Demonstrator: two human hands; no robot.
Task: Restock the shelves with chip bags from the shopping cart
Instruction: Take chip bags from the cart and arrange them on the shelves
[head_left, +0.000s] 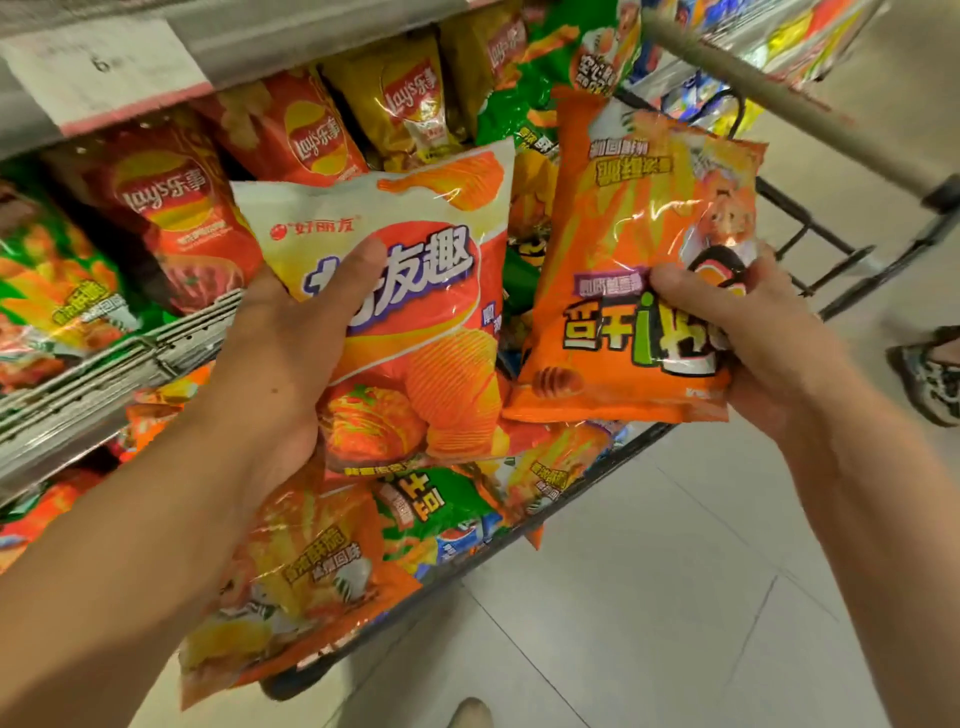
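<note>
**Chip bags in both hands, shelf up and to the left**

Chip bags: one held in each hand, both lifted above the shopping cart (810, 249).

- Left hand (291, 358): fingers and thumb curled round the lower left side of a white-and-orange bag (415, 291), thumb lying across the front print. Bag upright, long axis roughly vertical, top edge tipped slightly toward the shelf.
- Right hand (753, 332): thumb pinching the front of an orange bag (639, 260), fingers behind it. This bag is upside down to the viewer, printing inverted, long axis near vertical and leaning a little right.
- The two bags sit just beside each other, edges near touching or overlapping; cannot tell which.
- Below and behind them: more bags heaped in the cart, green and orange mixed.
- Shelf (119, 358): up and left of both hands. Red bags (176, 218) stand in a row on it, green ones at the far left, a price tag (104, 67) on the edge above.

Judgement: the left hand is the nearer to the shelf, and its bag already stands upright, facing out. It looks ready to go in first. The right-hand bag likely needs turning end for end before shelving.
</note>
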